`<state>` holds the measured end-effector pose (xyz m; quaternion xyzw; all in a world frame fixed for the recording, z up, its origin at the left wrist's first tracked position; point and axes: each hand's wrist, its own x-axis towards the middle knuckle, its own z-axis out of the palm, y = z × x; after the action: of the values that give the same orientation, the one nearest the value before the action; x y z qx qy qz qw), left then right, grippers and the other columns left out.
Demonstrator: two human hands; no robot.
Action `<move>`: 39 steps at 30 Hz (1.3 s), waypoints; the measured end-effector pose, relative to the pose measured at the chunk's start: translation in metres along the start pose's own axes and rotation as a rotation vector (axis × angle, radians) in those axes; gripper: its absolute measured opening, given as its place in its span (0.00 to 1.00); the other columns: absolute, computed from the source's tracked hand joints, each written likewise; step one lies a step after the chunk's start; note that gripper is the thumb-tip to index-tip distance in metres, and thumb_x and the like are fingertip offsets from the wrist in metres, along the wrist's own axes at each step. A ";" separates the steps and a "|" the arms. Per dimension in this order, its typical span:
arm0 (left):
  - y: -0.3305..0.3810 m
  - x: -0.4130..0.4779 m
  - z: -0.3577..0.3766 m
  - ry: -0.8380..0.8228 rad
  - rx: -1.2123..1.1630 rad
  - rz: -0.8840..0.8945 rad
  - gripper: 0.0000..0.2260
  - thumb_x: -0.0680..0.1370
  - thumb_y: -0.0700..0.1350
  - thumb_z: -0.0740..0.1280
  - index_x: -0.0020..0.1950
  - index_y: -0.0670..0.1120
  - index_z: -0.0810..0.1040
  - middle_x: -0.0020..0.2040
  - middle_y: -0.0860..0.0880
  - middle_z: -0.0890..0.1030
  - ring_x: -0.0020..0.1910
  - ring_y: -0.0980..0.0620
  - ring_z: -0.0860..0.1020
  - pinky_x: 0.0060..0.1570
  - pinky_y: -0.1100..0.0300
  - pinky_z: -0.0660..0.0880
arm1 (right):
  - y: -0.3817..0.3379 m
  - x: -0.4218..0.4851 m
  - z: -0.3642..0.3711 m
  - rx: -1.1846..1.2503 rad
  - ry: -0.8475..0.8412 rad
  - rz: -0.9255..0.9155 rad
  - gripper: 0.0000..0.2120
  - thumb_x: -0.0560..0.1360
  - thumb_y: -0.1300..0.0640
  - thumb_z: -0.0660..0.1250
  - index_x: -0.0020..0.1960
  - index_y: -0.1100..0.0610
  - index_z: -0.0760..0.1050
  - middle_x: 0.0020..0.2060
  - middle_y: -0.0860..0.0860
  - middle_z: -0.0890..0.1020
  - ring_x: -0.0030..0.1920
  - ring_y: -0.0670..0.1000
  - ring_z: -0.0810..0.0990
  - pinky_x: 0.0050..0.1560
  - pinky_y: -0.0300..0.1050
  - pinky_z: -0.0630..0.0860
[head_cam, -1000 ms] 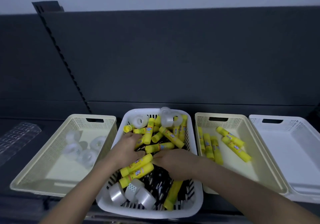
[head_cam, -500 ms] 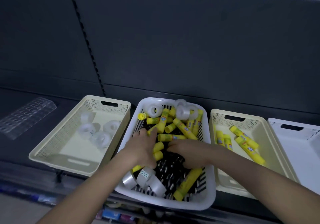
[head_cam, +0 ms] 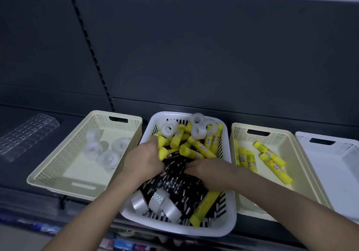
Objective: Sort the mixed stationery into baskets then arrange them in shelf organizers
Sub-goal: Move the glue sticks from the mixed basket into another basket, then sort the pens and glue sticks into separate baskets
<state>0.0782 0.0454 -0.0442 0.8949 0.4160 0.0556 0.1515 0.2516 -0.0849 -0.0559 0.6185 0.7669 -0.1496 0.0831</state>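
1. My left hand (head_cam: 144, 157) and right hand (head_cam: 209, 170) dig into the white slatted plastic basket (head_cam: 174, 230). Their fingers are buried, so I cannot tell their grip.
2. Risk: scooped black pens (head_cam: 174, 184) could drag yellow glue sticks (head_cam: 200, 148) along, mis-sorting.

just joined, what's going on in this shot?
A person is sorting stationery on a shelf. Both hands are in the white middle basket, which holds glue sticks, tape rolls and black pens. The left hand curls round glue sticks. The right hand digs into the pens, its grip hidden. The left cream basket holds sorted tape; the right cream basket holds sorted glue.
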 end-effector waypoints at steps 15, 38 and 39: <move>-0.016 -0.024 -0.009 0.135 -0.597 -0.207 0.17 0.63 0.48 0.72 0.48 0.55 0.70 0.38 0.55 0.78 0.37 0.59 0.76 0.32 0.62 0.69 | -0.037 0.020 -0.031 1.349 0.530 0.279 0.05 0.75 0.55 0.69 0.46 0.57 0.80 0.39 0.53 0.84 0.38 0.49 0.84 0.36 0.39 0.79; 0.033 -0.012 0.014 -0.197 0.370 0.207 0.25 0.71 0.41 0.69 0.64 0.44 0.62 0.41 0.50 0.70 0.40 0.44 0.76 0.22 0.58 0.59 | 0.001 -0.020 -0.028 1.624 0.743 0.585 0.07 0.77 0.58 0.64 0.45 0.62 0.76 0.34 0.53 0.75 0.32 0.49 0.75 0.29 0.41 0.73; 0.031 -0.012 0.016 -0.157 0.403 0.237 0.24 0.71 0.40 0.68 0.63 0.44 0.63 0.43 0.48 0.73 0.41 0.43 0.78 0.23 0.58 0.59 | 0.001 -0.023 -0.027 1.572 0.709 0.536 0.05 0.77 0.60 0.65 0.44 0.60 0.77 0.33 0.52 0.75 0.32 0.48 0.75 0.29 0.40 0.71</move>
<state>0.0967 0.0134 -0.0489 0.9512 0.2977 -0.0811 -0.0057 0.2593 -0.0964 -0.0233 0.6647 0.2541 -0.4069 -0.5727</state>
